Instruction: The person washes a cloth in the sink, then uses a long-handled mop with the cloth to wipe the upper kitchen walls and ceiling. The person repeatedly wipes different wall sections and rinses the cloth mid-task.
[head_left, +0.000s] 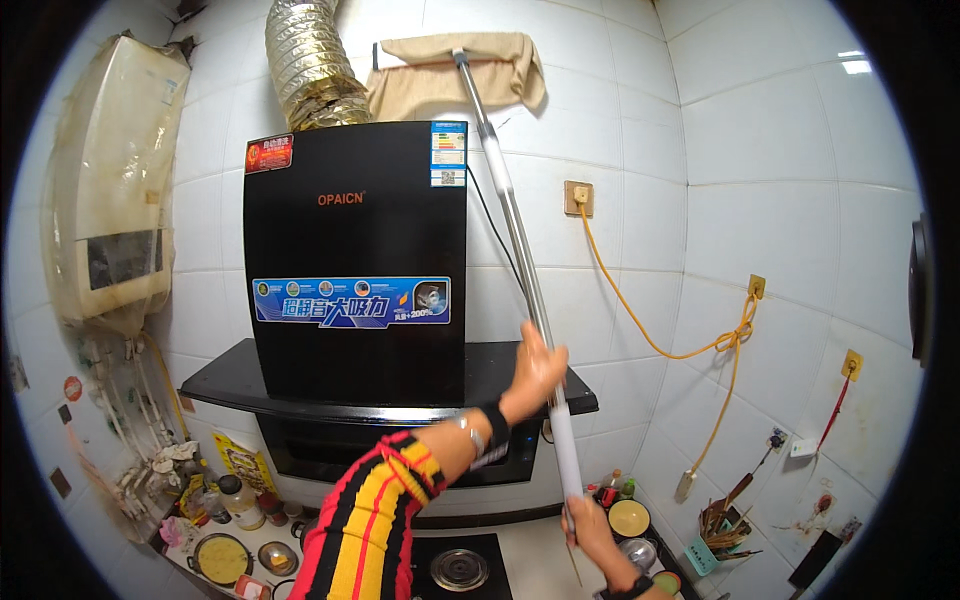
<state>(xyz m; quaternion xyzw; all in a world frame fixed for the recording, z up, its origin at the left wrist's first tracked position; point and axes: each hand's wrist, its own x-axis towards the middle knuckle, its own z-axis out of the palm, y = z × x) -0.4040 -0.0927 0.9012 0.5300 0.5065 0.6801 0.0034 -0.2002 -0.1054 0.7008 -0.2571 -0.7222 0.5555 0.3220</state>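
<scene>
A flat mop with a long metal pole (517, 229) slants up across the view. Over its head hangs a beige cloth (457, 90), pressed to the white tiled wall (592, 90) above the range hood. My left hand (535, 367) grips the pole around its middle, in front of the hood's right side. Lower down, near the white grip sleeve, my right hand (592, 529) is closed around the pole's bottom end. The black range hood (356, 240) bears stickers with writing. A silvery foil duct (311, 60) rises from its top, left of the cloth.
A plastic-wrapped water heater (124, 172) hangs at the left. A yellow cable (637, 326) runs from a wall socket (578, 199) to the right wall. Below are a stove (459, 570), a pan (220, 560), bottles (240, 504), a yellow bowl (628, 519) and a chopstick holder (703, 553).
</scene>
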